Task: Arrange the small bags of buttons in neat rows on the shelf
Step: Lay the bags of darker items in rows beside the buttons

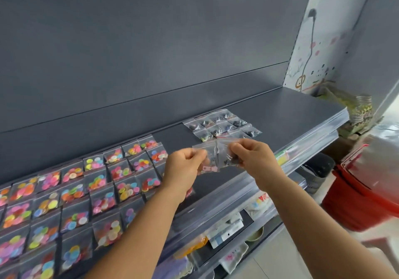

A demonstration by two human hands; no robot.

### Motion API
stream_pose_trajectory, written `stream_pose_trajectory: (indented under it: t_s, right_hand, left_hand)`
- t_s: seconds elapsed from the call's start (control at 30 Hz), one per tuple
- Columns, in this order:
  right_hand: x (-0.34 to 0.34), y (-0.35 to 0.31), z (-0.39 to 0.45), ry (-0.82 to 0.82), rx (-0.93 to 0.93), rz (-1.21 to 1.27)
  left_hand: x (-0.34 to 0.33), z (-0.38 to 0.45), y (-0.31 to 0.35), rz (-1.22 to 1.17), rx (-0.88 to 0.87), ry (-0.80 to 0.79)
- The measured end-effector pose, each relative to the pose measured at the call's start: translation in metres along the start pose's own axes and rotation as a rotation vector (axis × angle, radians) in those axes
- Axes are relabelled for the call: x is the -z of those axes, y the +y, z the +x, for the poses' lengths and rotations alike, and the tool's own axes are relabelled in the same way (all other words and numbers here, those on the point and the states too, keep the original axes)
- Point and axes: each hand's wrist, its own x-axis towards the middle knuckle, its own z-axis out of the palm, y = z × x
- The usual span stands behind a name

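Two hands hold small clear bags above the front edge of the shelf (302, 108). Left hand (183, 166): fingers curled, thumb and fingertips pinching the upper left corner of a transparent bag with pink pieces (207, 166), which hangs below the pinch. Right hand (254, 157): fingers curled, pinching the top edge of a transparent bag with dark pieces (226, 158); this bag touches the left-hand bag between the two hands. No legible writing on either bag.

Along the left part of the shelf, bags of multicoloured buttons (73, 192) lie flat in rows from the back wall to the front edge; pink, yellow, orange, green and blue discs show through clear film. Toward the right, near the back edge, bags of dark buttons (222, 125) form a compact block of short rows. A red bin (367, 196) stands beyond the shelf's right end.
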Motion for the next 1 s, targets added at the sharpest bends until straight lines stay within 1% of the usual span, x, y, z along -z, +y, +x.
stream_pose_trajectory:
  t_s: [0.13,0.23,0.33,0.43,0.57,0.67,0.77,0.87,0.93,1.0]
  right_hand:
    - [0.014,0.005,0.025,0.066,0.041,-0.099]
    - [0.023,0.011,0.042,0.064,0.061,-0.174]
    - [0.031,0.016,0.062,0.004,0.059,-0.263]
    - [0.04,0.023,0.083,-0.095,0.075,-0.369]
    - [0.053,0.034,0.105,-0.23,0.088,-0.489]
    - [0.059,0.042,0.118,-0.304,0.121,-0.533]
    - [0.06,0.044,0.123,-0.382,0.202,-0.649]
    - [0.064,0.046,0.122,-0.378,0.352,-0.76]
    - [0.067,0.048,0.123,-0.399,0.478,-0.769]
    - [0.069,0.048,0.122,-0.484,0.589,-0.768]
  left_hand:
    - [-0.015,0.023,-0.002,0.04,-0.002,-0.007]
    - [-0.029,0.034,-0.007,0.087,0.021,0.02]
    - [-0.045,0.043,-0.011,0.13,0.037,0.044]
    - [-0.064,0.051,-0.016,0.179,0.053,0.098]
    - [-0.089,0.054,-0.025,0.177,0.104,0.156]
    - [-0.103,0.053,-0.028,0.349,0.093,0.252]
    - [-0.111,0.049,-0.026,0.598,0.065,0.347]
    - [-0.112,0.042,-0.027,0.79,0.039,0.398]
    - [-0.111,0.037,-0.025,0.878,-0.047,0.342]
    - [-0.113,0.033,-0.024,0.903,-0.109,0.226]
